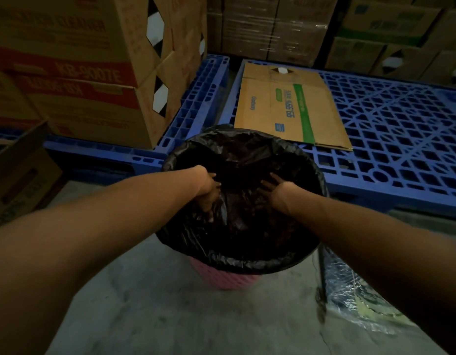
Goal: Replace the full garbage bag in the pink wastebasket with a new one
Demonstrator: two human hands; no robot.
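At frame centre both hands press inside the black bag (247,226) lining the pink wastebasket (221,278); left hand (209,193) fingers splayed, right hand (270,190) fingers unclear; likely seating the liner; next, smoothing its rim.

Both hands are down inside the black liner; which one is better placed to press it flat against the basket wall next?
Left, narrowly. The left hand reaches deeper into the black liner, fingers spread on the plastic near the wall of the pink wastebasket. The right hand sits higher, nearer the middle.
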